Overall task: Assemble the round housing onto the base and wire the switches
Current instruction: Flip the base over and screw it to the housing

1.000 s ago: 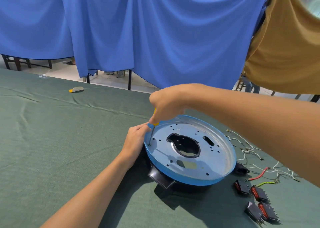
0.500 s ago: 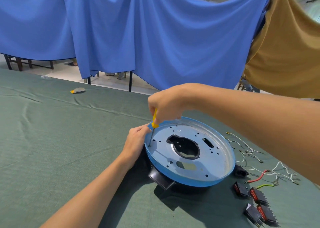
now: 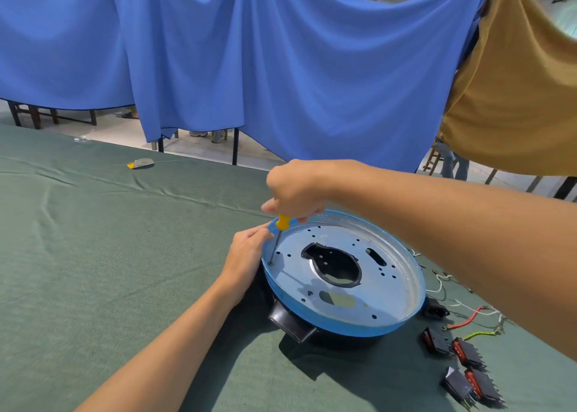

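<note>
Your right hand (image 3: 296,189) is closed in a fist round the yellow-handled screwdriver (image 3: 283,221), gripping it from above. Everything turns on that tool's long axis. The thin steel shaft stands close to upright, leaning a little so the tip lands lower and left of the handle, and it meets a hole at the far-left edge of the round silver metal housing (image 3: 390,293). Something small and grey sits under the tip; it is likely a screw, though too small to be sure.

Your left hand (image 3: 246,255) is the nearer one. It lies just beside the tip, outside the rim, with its fingers curled onto the blue-filmed edge to hold the housing steady.

The housing sits flat on the black plastic base (image 3: 290,322), directly below your right hand and to the right of your left. It is a shallow dish with a blue band round the rim, many small holes and a large dark cut-out in the middle. A black lug of the base juts out on the near side.

The black rocker switches with red faces (image 3: 468,352) lie on the green cloth-covered table (image 3: 93,271) to your right, below your right forearm and well apart from your left hand. Loose white, red and yellow-green wires (image 3: 468,316) lie just beyond them — so the wiring looks not yet begun, and this reads as the fastening step.
</note>
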Action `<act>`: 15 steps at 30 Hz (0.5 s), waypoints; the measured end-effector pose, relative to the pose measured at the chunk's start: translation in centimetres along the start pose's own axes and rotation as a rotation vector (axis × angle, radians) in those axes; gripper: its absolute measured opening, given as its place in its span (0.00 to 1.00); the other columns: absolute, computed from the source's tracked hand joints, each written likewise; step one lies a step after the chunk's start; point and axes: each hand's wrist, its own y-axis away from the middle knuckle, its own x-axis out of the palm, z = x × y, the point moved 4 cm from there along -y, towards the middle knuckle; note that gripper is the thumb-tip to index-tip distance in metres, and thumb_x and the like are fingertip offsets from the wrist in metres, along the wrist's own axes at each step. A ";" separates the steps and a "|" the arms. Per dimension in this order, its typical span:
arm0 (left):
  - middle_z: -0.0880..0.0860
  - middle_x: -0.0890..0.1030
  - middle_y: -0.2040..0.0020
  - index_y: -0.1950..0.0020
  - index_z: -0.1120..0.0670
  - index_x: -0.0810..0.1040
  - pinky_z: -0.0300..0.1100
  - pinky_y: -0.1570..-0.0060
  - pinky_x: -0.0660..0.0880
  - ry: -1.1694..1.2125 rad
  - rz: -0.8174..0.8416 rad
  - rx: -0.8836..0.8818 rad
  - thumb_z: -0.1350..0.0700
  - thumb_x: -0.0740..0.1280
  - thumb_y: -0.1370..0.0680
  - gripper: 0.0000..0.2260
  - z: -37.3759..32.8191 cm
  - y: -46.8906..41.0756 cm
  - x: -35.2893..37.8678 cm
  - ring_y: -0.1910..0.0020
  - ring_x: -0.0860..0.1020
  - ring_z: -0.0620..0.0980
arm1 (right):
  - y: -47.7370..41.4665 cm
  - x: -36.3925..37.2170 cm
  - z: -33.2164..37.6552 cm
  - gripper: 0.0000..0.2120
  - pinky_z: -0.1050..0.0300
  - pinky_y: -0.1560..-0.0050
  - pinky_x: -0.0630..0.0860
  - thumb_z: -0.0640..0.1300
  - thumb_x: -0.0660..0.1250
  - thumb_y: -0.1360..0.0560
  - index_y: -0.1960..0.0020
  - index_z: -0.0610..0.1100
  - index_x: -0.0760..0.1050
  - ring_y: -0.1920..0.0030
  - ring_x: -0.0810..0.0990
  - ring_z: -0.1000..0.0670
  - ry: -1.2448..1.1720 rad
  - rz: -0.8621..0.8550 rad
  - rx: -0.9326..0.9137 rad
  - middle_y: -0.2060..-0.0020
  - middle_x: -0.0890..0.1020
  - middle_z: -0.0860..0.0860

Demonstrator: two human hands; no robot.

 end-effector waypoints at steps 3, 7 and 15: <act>0.58 0.78 0.62 0.61 0.66 0.76 0.48 0.55 0.68 0.018 -0.008 0.009 0.56 0.63 0.31 0.13 -0.2 0.1 0.1 0.60 0.73 0.53 | 1.0 -0.3 -0.5 0.09 0.62 0.73 0.70 0.47 0.64 0.22 0.51 0.41 0.73 0.72 0.74 0.52 -0.098 0.077 -0.013 0.65 0.77 0.48; 0.50 0.83 0.65 0.67 0.54 0.83 0.46 0.57 0.72 -0.014 -0.015 0.011 0.61 0.62 0.25 0.14 0.2 -0.4 -0.1 0.64 0.77 0.47 | 0.5 -0.1 -0.5 0.12 0.59 0.70 0.66 0.43 0.63 0.23 0.46 0.36 0.77 0.61 0.73 0.43 -0.067 -0.131 -0.068 0.53 0.81 0.38; 0.52 0.80 0.65 0.66 0.61 0.80 0.43 0.58 0.72 0.002 -0.010 0.028 0.60 0.63 0.25 0.11 0.3 -0.4 -0.2 0.63 0.75 0.49 | -0.4 0.1 -0.8 0.15 0.61 0.72 0.70 0.52 0.65 0.25 0.47 0.41 0.75 0.65 0.77 0.48 -0.169 -0.032 0.004 0.58 0.79 0.46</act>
